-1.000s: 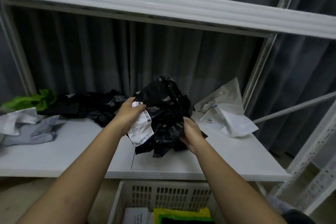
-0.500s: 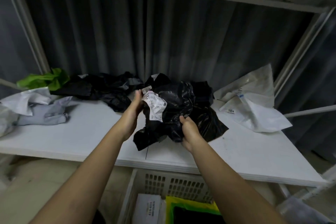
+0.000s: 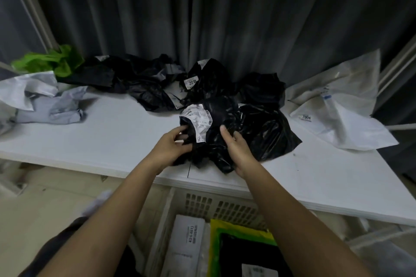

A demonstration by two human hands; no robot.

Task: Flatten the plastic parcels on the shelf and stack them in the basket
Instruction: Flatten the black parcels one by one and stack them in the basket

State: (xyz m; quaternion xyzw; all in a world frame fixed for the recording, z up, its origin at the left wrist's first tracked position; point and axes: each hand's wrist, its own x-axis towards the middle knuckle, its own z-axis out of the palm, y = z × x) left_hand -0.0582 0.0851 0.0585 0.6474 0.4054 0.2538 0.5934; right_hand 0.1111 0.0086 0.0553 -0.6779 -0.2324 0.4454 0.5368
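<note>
The crumpled black parcel point(image 3: 236, 135) lies on the white shelf point(image 3: 108, 141) near its front edge, just above the basket point(image 3: 202, 203) below. The left hand point(image 3: 168, 148) has its fingers curled into the parcel's near-left folds beside the white shipping label point(image 3: 199, 122); the right hand point(image 3: 236, 148) lies on the middle of the plastic with thumb raised and fingers bent into the creases, though whether it truly pinches or only presses is hard to tell from this angle.

The plastic is glossy and holds air and wrinkles, so a hasty press would likely leave it springing back into a lump, and a bulky parcel would not stack level. Part of it already hangs close to the shelf's lip; a sideways smoothing stroke could push it off the edge before it is flat. A pull on the label's loose corner could peel or tear it.

Behind the parcel, touching or nearly touching it, sits another black parcel point(image 3: 202, 83) with a small numbered tag, and further left a heap of black plastic point(image 3: 135, 78), then a grey parcel point(image 3: 49, 105) and a green one point(image 3: 51, 63). A white parcel point(image 3: 337, 108) lies to the right, close to the black one's spread corner. These neighbours crowd the room needed for spreading. The basket already holds a white parcel point(image 3: 186, 243) and a yellow-green one point(image 3: 225, 231) with black on top.
</note>
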